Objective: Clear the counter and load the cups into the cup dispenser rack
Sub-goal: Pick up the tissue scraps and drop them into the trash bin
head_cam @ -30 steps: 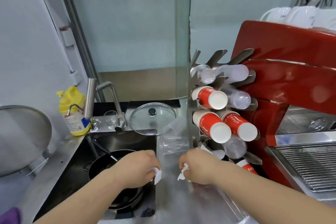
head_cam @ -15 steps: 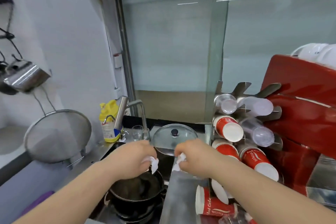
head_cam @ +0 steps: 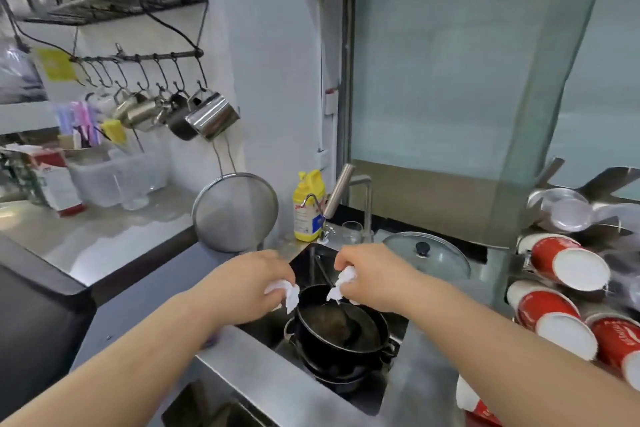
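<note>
My left hand point(head_cam: 251, 279) is closed around a crumpled white tissue point(head_cam: 285, 293) above the sink's left rim. My right hand point(head_cam: 372, 272) grips another white tissue point(head_cam: 341, 284) over the black pans point(head_cam: 341, 329) in the sink. At the right edge, the steel cup dispenser rack point(head_cam: 602, 184) holds red paper cups point(head_cam: 561, 262) lying sideways and clear plastic cups point(head_cam: 568, 210) above them. One more red cup point(head_cam: 476, 402) lies on the counter under my right forearm, mostly hidden.
A steel sink point(head_cam: 277, 374) holds stacked pans. Behind it stand a faucet point(head_cam: 346, 194), a yellow bottle point(head_cam: 308, 206), a small glass point(head_cam: 351, 230) and a glass lid point(head_cam: 427, 255). A round strainer point(head_cam: 235, 213) and metal jugs point(head_cam: 211, 118) hang at left.
The view has swung up and to the left, so the rack has slid to the right edge. Both hands, still holding tissues, now sit over the sink rather than the counter.
</note>
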The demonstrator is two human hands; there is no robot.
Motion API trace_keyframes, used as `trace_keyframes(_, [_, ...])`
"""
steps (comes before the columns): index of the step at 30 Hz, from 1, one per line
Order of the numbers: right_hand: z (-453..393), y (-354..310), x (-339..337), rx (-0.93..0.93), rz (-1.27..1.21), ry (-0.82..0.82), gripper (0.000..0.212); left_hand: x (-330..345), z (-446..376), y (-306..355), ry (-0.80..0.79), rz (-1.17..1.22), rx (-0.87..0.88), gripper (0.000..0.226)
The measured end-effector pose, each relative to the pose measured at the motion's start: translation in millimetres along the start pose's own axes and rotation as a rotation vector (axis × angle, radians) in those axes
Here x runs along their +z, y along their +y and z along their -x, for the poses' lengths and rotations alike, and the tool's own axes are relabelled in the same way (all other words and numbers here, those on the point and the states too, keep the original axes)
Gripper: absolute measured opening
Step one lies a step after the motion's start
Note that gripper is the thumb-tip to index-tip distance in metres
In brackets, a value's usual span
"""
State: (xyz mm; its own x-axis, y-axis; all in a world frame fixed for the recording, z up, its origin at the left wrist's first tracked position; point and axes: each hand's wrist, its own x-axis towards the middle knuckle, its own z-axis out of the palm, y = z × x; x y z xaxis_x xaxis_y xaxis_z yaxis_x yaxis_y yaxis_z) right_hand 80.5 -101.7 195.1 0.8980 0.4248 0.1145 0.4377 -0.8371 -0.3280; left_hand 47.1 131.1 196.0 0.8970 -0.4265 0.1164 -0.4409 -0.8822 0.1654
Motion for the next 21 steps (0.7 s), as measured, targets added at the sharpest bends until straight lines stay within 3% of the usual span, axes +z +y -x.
trace_keyframes(5, [-35.8,-83.9,42.9,-0.099,-0.021,-0.024,0.027,0.4,58.2,-67.1,0.035,0.029,-0.126,0.025])
trace_keyframes(10, [-61.5,-157.0,91.2,-0.193,-0.010,-0.089,0.023,7.6,116.0,-131.2,0.007,0.045,-0.192,0.048])
trace_keyframes(15, [-78.1,-201.9,146.4,-0.258,-0.005,-0.158,0.021,23.4,168.5,-183.4,-0.054,0.106,-0.279,0.023])
trace_keyframes(21, [-93.5,-226.7,208.2,-0.294,-0.023,-0.270,0.020,62.7,208.9,-220.1,-0.105,0.199,-0.379,0.020])
